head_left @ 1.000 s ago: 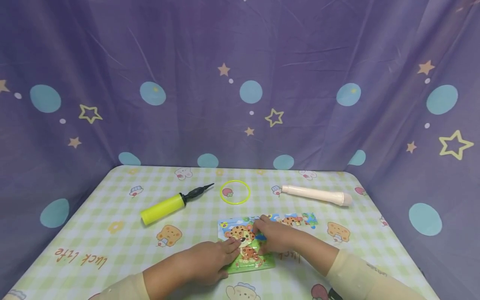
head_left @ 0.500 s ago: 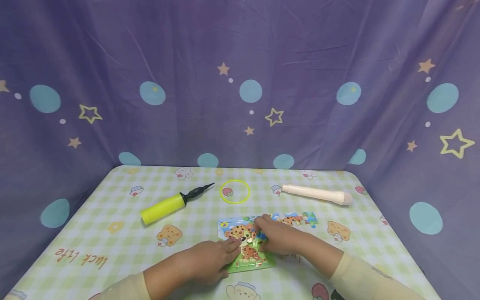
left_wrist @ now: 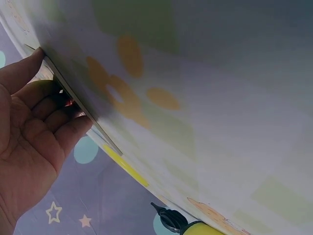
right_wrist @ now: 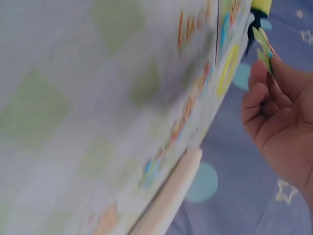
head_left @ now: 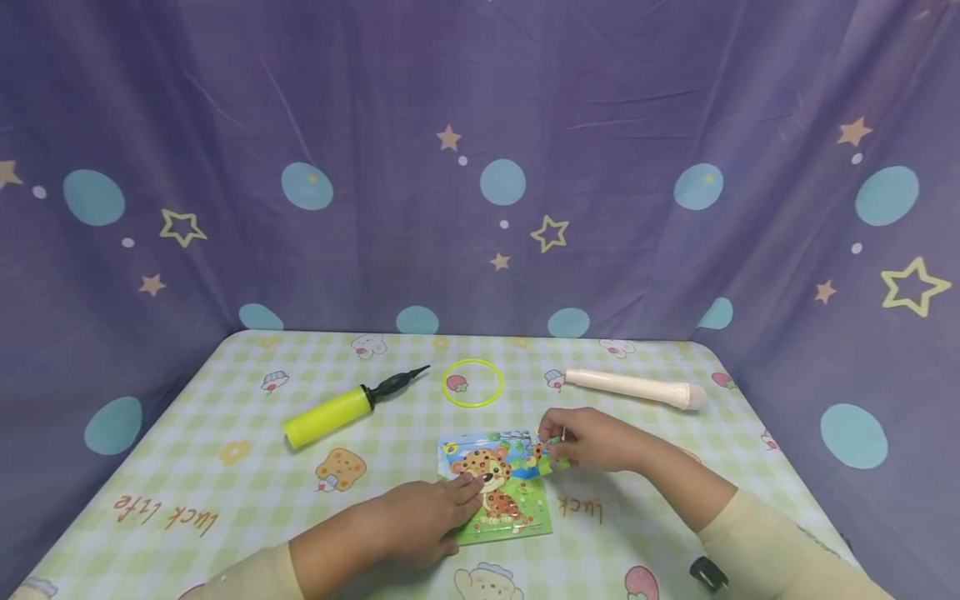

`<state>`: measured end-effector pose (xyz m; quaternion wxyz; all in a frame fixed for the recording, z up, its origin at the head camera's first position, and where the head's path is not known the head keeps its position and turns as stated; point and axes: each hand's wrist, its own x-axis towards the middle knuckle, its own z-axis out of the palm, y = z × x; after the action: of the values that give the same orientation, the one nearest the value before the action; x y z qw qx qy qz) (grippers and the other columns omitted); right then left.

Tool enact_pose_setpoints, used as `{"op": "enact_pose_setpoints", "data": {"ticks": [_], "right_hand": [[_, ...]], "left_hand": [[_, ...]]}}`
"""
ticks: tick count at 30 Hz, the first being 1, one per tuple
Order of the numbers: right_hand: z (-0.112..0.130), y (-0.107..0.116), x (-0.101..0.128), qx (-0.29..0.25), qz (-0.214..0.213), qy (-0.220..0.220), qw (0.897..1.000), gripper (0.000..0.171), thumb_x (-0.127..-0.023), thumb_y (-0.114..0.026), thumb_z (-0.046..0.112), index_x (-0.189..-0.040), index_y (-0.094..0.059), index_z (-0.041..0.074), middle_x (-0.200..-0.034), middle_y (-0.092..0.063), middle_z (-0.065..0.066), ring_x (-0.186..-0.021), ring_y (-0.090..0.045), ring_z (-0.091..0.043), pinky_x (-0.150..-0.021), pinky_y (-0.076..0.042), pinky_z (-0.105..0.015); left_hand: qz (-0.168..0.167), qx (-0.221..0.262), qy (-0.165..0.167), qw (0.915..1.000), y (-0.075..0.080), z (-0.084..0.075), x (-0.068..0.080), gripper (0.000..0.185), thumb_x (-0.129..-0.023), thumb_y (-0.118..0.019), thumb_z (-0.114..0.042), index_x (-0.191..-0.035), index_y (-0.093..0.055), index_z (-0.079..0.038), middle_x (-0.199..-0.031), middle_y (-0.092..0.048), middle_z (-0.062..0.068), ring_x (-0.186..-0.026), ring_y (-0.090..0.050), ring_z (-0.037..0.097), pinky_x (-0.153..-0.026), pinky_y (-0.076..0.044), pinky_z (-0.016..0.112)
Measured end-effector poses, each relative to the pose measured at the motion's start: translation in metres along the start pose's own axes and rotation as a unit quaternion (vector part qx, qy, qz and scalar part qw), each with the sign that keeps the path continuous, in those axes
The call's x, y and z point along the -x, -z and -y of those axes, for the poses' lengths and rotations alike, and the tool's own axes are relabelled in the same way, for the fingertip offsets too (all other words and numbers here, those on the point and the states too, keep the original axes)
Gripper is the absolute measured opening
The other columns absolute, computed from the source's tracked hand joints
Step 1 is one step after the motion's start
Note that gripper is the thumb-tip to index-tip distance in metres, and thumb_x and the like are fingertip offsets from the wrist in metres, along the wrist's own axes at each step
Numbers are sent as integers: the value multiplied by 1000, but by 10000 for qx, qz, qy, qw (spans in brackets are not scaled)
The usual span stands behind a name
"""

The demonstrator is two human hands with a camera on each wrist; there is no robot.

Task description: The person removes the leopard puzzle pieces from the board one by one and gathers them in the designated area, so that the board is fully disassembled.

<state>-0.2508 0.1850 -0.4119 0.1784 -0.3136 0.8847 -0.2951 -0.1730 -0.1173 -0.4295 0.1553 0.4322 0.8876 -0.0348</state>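
Observation:
A jigsaw puzzle board (head_left: 517, 512) with a cartoon leopard on blue and green lies at the front middle of the table. My left hand (head_left: 416, 521) rests on its left part, fingers laid over the picture. In the left wrist view, the thumb (left_wrist: 29, 68) touches the board's edge. Just off the board's upper right corner, my right hand (head_left: 603, 437) pinches a small puzzle piece (right_wrist: 262, 44) between thumb and fingertips. That piece is green with some orange and is raised from the table. More puzzle pieces (right_wrist: 183, 120) lie in a row beside the board, hidden by the right hand in the head view.
A yellow hand pump (head_left: 330, 417) with a black nozzle lies to the left. Behind the board is a thin yellow ring (head_left: 472, 407), and a pale toy microphone (head_left: 633, 387) lies at the right. A purple curtain (head_left: 360, 275) hangs around the checked tablecloth (head_left: 247, 500).
My right hand has moved right and away from the puzzle board's face, and a puzzle piece now shows between its fingertips. The left hand stays in place on the board.

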Motion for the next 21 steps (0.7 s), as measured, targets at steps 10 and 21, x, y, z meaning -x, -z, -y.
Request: {"op": "enact_pose_setpoints", "data": {"ticks": [10, 21], "right_hand": [[-39, 25, 37, -153, 283, -782, 9964, 7, -95, -64, 15, -101, -59, 16, -83, -61, 0, -63, -57, -15, -57, -49, -29], [-63, 27, 63, 184, 231, -1684, 9853, 16, -91, -69, 14, -102, -58, 13, -72, -56, -4, -55, -52, -15, -56, -45, -31]], "left_hand": [[41, 112, 58, 9999, 0, -1, -1, 62, -96, -59, -39, -151, -40, -18, -160, -30, 2, -147, -32, 22, -113, -38, 36], [115, 225, 76, 9997, 0, 0, -1, 62, -96, -59, -39, -152, -39, -18, -161, -29, 2, -147, -30, 22, -114, -37, 37]]}}
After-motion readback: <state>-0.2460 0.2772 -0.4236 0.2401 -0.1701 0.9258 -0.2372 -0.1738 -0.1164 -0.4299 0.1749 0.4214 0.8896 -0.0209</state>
